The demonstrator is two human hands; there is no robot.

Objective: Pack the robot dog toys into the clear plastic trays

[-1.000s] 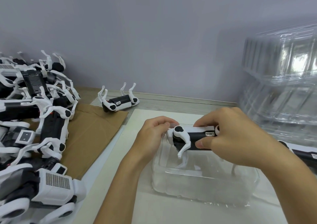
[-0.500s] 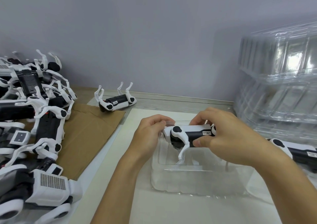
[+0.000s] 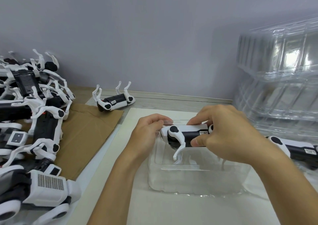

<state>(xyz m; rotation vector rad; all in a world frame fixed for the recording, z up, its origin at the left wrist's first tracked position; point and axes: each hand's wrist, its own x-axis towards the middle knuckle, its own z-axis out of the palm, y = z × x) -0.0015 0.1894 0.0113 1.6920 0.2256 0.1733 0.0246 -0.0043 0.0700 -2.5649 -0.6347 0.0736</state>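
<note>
A person's right hand [image 3: 227,131] grips a black-and-white robot dog toy [image 3: 185,136] by its body, legs down, over an open clear plastic tray [image 3: 197,178] at the table's near centre. The left hand [image 3: 148,135] pinches the tray's far-left rim beside the toy's head. More robot dogs [image 3: 32,121] are heaped at left on brown cardboard [image 3: 86,133]; stacked clear trays [image 3: 278,80] stand at far right.
</note>
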